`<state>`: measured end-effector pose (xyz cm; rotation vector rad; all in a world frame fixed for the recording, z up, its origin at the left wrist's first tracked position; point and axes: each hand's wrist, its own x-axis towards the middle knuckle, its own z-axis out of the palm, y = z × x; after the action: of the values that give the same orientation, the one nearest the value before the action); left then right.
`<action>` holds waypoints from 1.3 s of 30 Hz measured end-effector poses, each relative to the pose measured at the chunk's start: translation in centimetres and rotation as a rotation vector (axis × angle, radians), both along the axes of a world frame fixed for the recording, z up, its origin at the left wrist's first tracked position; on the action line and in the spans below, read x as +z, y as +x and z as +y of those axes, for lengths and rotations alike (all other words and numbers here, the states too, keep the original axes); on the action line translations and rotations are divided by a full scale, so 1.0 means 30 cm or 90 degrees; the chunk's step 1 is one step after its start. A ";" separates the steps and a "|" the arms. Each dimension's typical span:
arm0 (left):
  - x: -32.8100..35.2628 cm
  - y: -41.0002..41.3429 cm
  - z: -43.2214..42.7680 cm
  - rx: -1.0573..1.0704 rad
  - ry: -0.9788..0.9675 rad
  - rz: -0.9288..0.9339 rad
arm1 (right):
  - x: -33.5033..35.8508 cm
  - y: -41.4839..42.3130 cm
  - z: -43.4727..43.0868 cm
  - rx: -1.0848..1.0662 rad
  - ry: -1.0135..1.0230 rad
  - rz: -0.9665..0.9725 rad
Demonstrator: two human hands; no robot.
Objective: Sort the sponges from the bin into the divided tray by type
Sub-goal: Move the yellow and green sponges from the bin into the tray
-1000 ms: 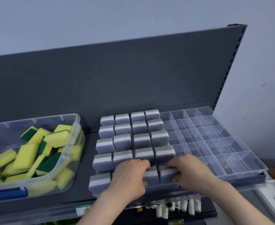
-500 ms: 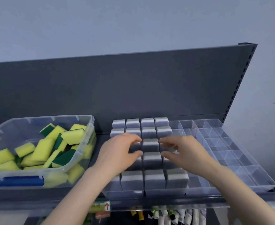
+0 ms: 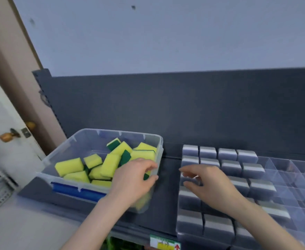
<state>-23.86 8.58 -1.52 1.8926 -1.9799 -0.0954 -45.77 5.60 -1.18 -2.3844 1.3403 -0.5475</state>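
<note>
A clear plastic bin on the left holds several yellow-and-green sponges. My left hand reaches over the bin's right corner, fingers loosely curled above the sponges, holding nothing that I can see. The clear divided tray on the right has its left compartments filled with several grey-and-white sponges. My right hand hovers over the tray's left columns with fingers spread and empty.
Bin and tray sit on a dark grey shelf with a tall dark back panel. The bin has a blue latch at its front. A door with brass knobs stands at the left. The tray's right compartments hold nothing.
The view has swung left. My left hand left the tray and moved to the bin. My right hand drew back toward the tray's left side.
</note>
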 end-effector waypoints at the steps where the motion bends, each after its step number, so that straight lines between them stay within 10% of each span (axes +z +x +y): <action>1: -0.003 0.051 -0.003 0.009 0.001 0.005 | 0.000 0.038 -0.013 0.003 0.004 0.006; 10: -0.027 0.495 -0.116 0.043 0.054 0.167 | -0.011 0.424 -0.189 0.026 -0.032 0.054; 18: -0.051 0.705 -0.257 -0.019 0.103 0.347 | -0.080 0.632 -0.351 -0.054 -0.104 0.416; 24: -0.029 0.706 -0.328 0.002 0.278 0.659 | -0.061 0.675 -0.307 -0.077 -0.325 0.124; 29: -0.027 0.681 -0.382 -0.058 0.453 0.819 | -0.051 0.779 -0.308 0.013 -0.418 0.108; 35: -0.098 0.752 -0.446 0.055 0.202 0.835 | -0.090 0.777 -0.312 -0.037 -0.307 0.080; 39: -0.127 0.792 -0.449 0.129 0.037 0.677 | -0.126 0.771 -0.325 -0.159 -0.033 0.285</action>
<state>-0.11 -4.88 -5.32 1.5301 -1.0574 -0.8950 -22.63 -4.15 -4.95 -2.4920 1.8475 -0.1062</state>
